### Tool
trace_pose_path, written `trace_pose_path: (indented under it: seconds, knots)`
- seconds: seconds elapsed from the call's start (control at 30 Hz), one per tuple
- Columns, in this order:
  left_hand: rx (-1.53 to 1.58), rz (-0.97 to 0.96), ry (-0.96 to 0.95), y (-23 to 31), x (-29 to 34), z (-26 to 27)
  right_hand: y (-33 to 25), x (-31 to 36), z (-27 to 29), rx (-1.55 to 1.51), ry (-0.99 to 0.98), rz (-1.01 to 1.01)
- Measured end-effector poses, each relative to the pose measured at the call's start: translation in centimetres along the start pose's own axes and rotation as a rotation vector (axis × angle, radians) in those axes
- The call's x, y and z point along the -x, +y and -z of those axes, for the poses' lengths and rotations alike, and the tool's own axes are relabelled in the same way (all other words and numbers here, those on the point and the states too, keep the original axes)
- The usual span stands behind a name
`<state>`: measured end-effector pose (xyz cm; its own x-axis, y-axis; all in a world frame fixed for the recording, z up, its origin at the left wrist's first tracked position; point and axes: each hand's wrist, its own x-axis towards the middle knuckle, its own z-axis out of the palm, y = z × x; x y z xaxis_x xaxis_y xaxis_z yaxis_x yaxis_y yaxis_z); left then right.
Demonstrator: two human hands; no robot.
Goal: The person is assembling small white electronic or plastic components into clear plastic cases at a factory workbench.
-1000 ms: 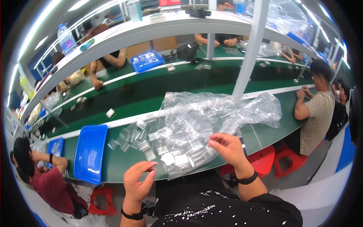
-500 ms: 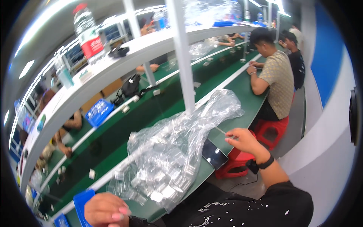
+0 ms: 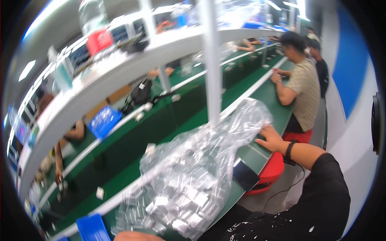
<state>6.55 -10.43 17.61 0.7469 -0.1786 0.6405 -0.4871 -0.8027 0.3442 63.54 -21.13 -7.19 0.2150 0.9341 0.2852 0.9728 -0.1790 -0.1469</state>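
A large clear plastic bag (image 3: 225,138) lies on the green bench, with several small clear and whitish boxy pieces (image 3: 189,197) gathered at its near end. My right hand (image 3: 273,140) reaches to the bag's gathered far end, thumb and fingers apart; whether the fingertips touch the plastic I cannot tell. At the lower edge, just in front of the bag, only the back of my left hand (image 3: 138,236) shows, and its fingers are out of sight. A dark phone (image 3: 245,175) rests at the bench edge between the bag and my right forearm.
A blue tray (image 3: 93,228) stands left of the bag; another blue tray (image 3: 105,121) lies across the belt. Small white pieces sit along the green belt (image 3: 120,164). A white post (image 3: 212,72) rises behind the bag to a shelf. A seated person (image 3: 305,84) works farther along.
My right hand has moved forward to the bag's far end. My left hand has dropped mostly below the picture's edge. The view has shifted, so the bench things appear farther right.
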Motion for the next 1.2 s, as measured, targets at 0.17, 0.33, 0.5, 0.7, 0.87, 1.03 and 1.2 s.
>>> trace_pose_path:
  seconds: [0.17,0.33,0.5,0.7,0.87,1.03,1.2]
  knots:
    - [-0.020,0.120,-0.134,-1.3,1.8,-0.8,-0.2,-0.2,0.0,-0.041,0.020,-0.023]
    - [-0.105,0.346,-0.271,-2.4,2.7,-1.5,-0.3,-0.3,-0.1,-0.082,0.020,-0.033]
    - [-0.120,0.408,-0.266,-3.1,3.1,-1.7,-0.1,-0.2,-0.4,-0.099,0.026,-0.035]
    - [-0.096,0.456,-0.277,-2.7,2.8,-1.2,0.1,-0.1,-0.3,-0.136,-0.013,-0.078]
    - [-0.114,0.482,-0.353,-2.3,2.5,-1.4,0.4,0.1,-0.5,-0.121,0.003,-0.075]
    - [0.215,0.341,-0.363,-2.0,2.4,-1.0,1.1,0.2,-1.0,-0.135,0.014,-0.089]
    - [0.593,-0.203,-0.269,-3.2,4.6,-1.9,2.4,0.2,-1.6,-0.136,0.047,-0.003]
